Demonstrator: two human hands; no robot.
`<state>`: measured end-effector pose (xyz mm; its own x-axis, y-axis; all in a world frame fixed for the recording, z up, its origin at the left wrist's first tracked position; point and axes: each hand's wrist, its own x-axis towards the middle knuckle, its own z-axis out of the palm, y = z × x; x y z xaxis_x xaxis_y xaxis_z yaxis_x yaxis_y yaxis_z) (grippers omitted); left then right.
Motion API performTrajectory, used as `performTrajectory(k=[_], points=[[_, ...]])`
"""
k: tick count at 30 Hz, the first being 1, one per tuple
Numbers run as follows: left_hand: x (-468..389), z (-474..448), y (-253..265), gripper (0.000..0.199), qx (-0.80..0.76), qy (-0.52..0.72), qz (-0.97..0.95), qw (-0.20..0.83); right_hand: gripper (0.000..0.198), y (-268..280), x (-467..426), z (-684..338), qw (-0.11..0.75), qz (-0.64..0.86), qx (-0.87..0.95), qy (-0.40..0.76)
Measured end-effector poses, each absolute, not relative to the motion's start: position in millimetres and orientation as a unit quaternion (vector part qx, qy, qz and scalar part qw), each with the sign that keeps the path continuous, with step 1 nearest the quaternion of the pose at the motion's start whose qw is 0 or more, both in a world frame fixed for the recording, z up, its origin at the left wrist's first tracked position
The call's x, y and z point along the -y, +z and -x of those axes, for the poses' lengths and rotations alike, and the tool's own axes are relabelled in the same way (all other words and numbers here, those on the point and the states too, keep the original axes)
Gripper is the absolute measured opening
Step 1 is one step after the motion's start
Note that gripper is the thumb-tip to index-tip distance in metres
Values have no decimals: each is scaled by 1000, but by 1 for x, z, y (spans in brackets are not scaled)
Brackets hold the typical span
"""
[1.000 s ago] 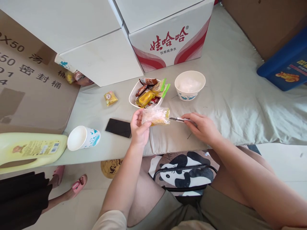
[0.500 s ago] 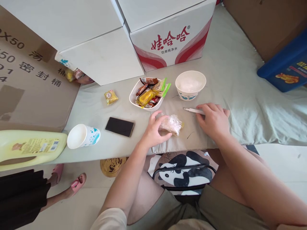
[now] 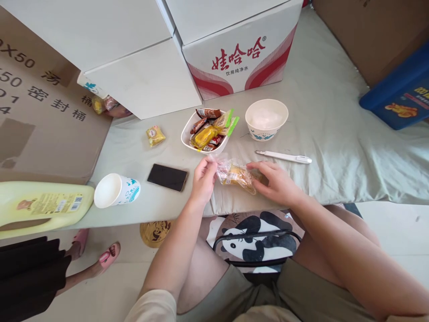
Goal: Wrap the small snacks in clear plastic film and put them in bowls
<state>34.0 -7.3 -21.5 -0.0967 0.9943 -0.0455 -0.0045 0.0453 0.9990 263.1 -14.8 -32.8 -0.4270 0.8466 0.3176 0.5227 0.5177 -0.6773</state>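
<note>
A clear plastic snack packet (image 3: 237, 175) with something yellow inside lies near the front edge of the cloth-covered table. My left hand (image 3: 203, 180) is closed, pinching the crumpled left end of its wrapper. At the right end, my right hand (image 3: 276, 182) has its fingers and thumb around the packet, partly hiding it. A white utility knife (image 3: 284, 156) rests on the cloth just beyond my right hand, with nobody touching it. Behind the packet stands a white bowl (image 3: 185, 137) of wrapped snacks, and right of that a paper bowl (image 3: 267, 120) with something pale inside.
A phone (image 3: 167, 177), a small yellow packet (image 3: 155, 135) and a tipped paper cup (image 3: 116, 191) lie to the left. Beside the cup is a yellow jug (image 3: 43, 208). White boxes (image 3: 239, 58) line the back; a blue container (image 3: 398, 89) stands at right. Another person's feet (image 3: 95, 268) show below.
My right hand has let go of the utility knife, leaving it on the cloth, and moved left onto the snack packet. My left hand has shifted to pinch the wrapper's left end.
</note>
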Motion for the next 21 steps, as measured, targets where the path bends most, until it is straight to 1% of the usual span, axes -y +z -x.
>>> performTrajectory(k=[2, 4, 7, 10, 13, 14, 16, 18, 19, 21], points=[[6, -34, -18, 21, -540, 531, -384, 529, 40, -31, 14, -264, 330, 412, 815, 240], [4, -32, -14, 32, -557, 525, -360, 533, 41, -30, 12, -266, 338, 401, 821, 227], [2, -26, -13, 36, -593, 524, -382, 478, 30, -29, 8, -274, 386, 415, 794, 219], [2, -17, -15, 32, -631, 513, -407, 416, 20, -31, 2, -285, 434, 511, 714, 200], [4, -10, -17, 20, -656, 483, -444, 372, 21, -29, 0, -292, 453, 589, 648, 171], [5, -9, -17, 18, -657, 480, -466, 348, 22, -28, 1, -292, 460, 590, 643, 167], [6, -9, -17, 20, -645, 475, -529, 281, 21, -26, 3, -290, 467, 550, 670, 177], [7, -9, -16, 26, -617, 440, -614, 220, 15, -25, 6, -285, 444, 491, 726, 186], [7, -10, -16, 28, -603, 409, -654, 202, 17, -26, 6, -283, 416, 475, 753, 183], [7, -9, -17, 28, -587, 339, -710, 192, 29, -29, 7, -279, 346, 487, 785, 165]])
